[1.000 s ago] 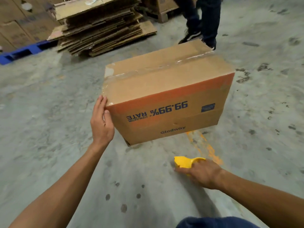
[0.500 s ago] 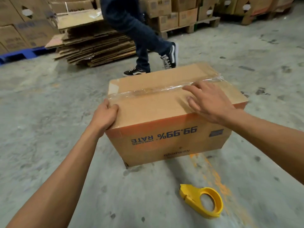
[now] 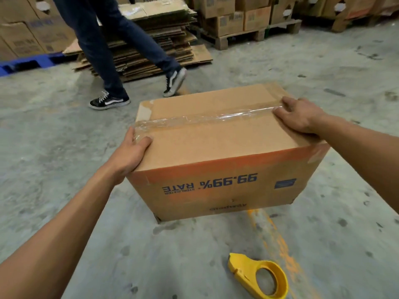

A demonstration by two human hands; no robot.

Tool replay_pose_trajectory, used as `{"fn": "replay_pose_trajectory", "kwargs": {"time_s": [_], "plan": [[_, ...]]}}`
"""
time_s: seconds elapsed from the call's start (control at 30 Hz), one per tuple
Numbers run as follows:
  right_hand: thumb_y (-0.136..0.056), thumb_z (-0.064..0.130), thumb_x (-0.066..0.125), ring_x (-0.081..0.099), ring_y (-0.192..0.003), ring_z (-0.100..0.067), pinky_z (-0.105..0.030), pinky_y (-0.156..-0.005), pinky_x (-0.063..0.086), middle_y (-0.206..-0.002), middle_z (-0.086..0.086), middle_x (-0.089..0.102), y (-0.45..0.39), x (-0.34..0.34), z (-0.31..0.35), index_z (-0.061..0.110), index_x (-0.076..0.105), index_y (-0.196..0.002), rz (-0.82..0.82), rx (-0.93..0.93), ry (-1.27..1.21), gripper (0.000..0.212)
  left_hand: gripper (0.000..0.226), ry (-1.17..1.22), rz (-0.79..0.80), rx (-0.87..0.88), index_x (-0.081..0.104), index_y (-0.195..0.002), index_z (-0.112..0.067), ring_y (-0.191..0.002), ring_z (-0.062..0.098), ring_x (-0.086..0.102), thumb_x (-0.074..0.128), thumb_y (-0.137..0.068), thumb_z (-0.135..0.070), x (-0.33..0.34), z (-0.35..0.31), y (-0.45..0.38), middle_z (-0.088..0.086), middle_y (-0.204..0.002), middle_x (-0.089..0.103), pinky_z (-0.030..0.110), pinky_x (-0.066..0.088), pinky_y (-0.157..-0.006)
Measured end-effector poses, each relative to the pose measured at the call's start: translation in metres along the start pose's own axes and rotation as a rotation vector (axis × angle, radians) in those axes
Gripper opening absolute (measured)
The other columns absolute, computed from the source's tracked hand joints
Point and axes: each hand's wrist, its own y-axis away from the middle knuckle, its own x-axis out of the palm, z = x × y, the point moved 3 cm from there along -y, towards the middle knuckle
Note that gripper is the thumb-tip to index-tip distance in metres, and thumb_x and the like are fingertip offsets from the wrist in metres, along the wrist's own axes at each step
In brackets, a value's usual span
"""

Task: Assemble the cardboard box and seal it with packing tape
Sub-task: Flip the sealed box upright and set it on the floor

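A closed cardboard box (image 3: 216,145) with upside-down blue print "99.99% RATE" stands on the concrete floor. A strip of clear packing tape (image 3: 205,118) runs along its top seam from left to right. My left hand (image 3: 129,152) grips the box's top left edge, thumb on top and fingers down the side over the tape end. My right hand (image 3: 299,118) presses on the top at the right end of the tape. A yellow tape dispenser (image 3: 259,275) lies on the floor in front of the box, untouched.
A person in dark jeans and black sneakers (image 3: 109,101) walks past just behind the box. Behind them lies a stack of flattened cardboard (image 3: 164,42). Pallets of boxes (image 3: 237,24) stand at the back and a blue pallet (image 3: 28,61) at the far left.
My right hand let go of the yellow dispenser on the floor, went onto the box top and slid right along the tape. My left hand now grips the left edge. The person walked left.
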Motion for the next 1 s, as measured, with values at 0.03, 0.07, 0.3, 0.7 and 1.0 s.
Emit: {"fn": "replay_pose_trajectory", "kwargs": {"time_s": [0.03,0.07,0.3,0.7,1.0], "plan": [[-0.097,0.057,0.034,0.038,-0.137,-0.040,-0.042,-0.112,0.031,-0.154,-0.020,0.036,-0.003,0.000,-0.002,0.018,0.032,-0.152,0.009,0.028,-0.017,0.067,0.064,0.005,0.002,-0.018,0.017,-0.152,-0.033,-0.089,0.010,0.057,0.046,-0.097,-0.045,-0.001,0.000,0.000,-0.009,-0.131,0.045,0.027,0.043,-0.074],[-0.095,0.058,0.034,0.039,-0.136,-0.040,-0.043,-0.112,0.032,-0.154,-0.019,0.037,-0.004,0.000,-0.002,0.019,0.030,-0.153,0.017,0.050,-0.029,0.069,0.066,-0.003,0.013,-0.034,0.016,-0.152,-0.036,-0.091,0.014,0.058,0.047,-0.096,-0.048,-0.002,0.000,-0.003,-0.006,-0.130,0.046,0.030,0.045,-0.076],[-0.087,0.065,0.050,0.044,-0.134,-0.034,-0.039,-0.100,0.041,-0.160,-0.006,0.029,-0.001,0.006,-0.007,0.033,0.009,-0.157,0.200,0.099,-0.378,0.087,0.076,-0.128,0.071,-0.164,0.018,-0.150,-0.045,-0.114,0.028,0.055,0.048,-0.085,-0.069,-0.024,-0.010,-0.039,0.004,-0.148,0.043,0.042,0.046,-0.099],[-0.083,0.063,0.056,0.038,-0.140,-0.030,-0.039,-0.113,0.031,-0.161,-0.005,0.029,-0.001,-0.007,0.011,0.030,0.013,-0.157,0.108,-0.048,-0.448,0.092,0.066,-0.196,-0.093,-0.086,0.043,-0.143,-0.029,-0.105,0.024,0.058,0.052,-0.086,-0.062,-0.046,-0.013,-0.013,0.001,-0.132,0.057,0.037,0.045,-0.092],[-0.085,0.049,0.067,0.028,-0.145,-0.020,-0.043,-0.117,0.027,-0.164,0.008,0.015,0.030,0.014,0.028,0.039,-0.013,-0.154,-0.100,-0.340,-0.689,0.106,0.084,-0.121,-0.505,0.151,0.000,-0.148,-0.053,-0.133,0.036,0.044,0.049,-0.082,-0.071,-0.058,0.009,0.019,0.003,-0.154,0.039,0.053,0.035,-0.110]]}}
